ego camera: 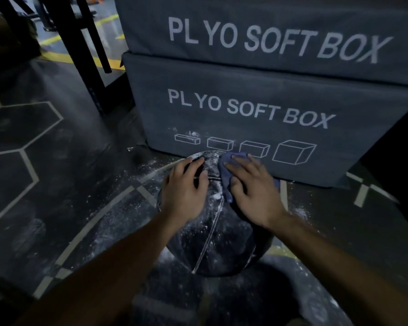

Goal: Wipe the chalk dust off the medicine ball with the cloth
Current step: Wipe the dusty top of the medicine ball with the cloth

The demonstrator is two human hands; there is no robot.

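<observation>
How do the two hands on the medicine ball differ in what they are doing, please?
The right hand presses the blue cloth against the medicine ball; the left hand rests bare on it. The right sits nearer the plyo box, the left nearer the dusty floor. Both lie flat, fingers forward.

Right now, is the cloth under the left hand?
No, the cloth lies under the right hand; the left hand rests bare on the medicine ball.
</observation>
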